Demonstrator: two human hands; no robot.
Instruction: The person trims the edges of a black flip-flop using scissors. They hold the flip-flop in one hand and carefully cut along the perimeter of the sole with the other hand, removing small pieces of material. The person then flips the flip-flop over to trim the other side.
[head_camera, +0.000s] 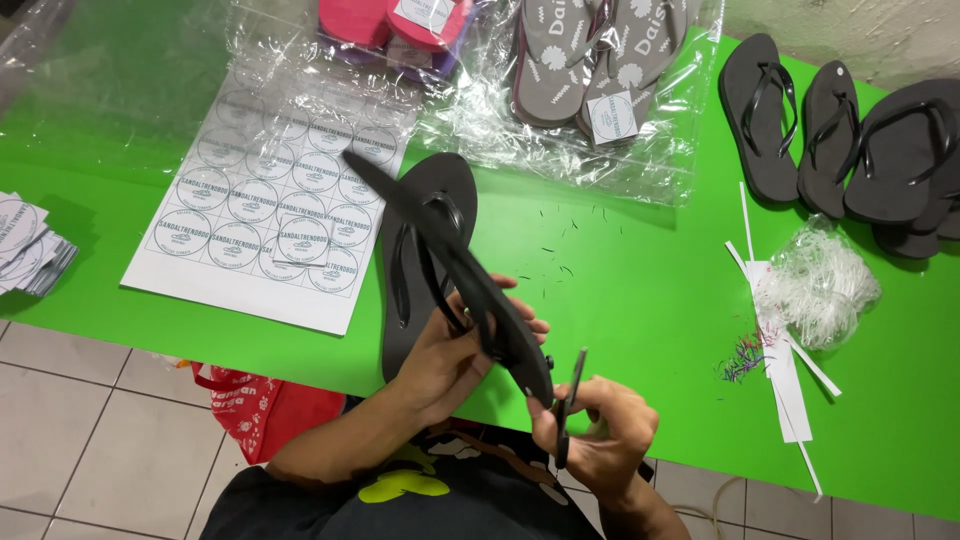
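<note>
1. While the left hand (450, 350) grips a black flip-flop (450, 265) edge-on above the green table (640, 300), its fingers are curled shut around the sole near the strap.
2. Right hand (600, 430): closed on small scissors (570, 405), blades touching the sandal's near end.
3. Second black flip-flop (400, 300): flat on the table, just behind the held one.
4. Sticker sheet (275, 215): left of it.
5. Bagged grey sandals (590, 70): far edge.
6. Loose black sandals (840, 135): far right.
7. Bundle of white string (820, 280): right, near paper strips.

Bench (640, 290): lying green before me
Left: sticker sheet (275, 215) resting flat
Far edge: bagged sandals (590, 70)
Right: black flip-flops (850, 140), white string bundle (820, 285)
</note>
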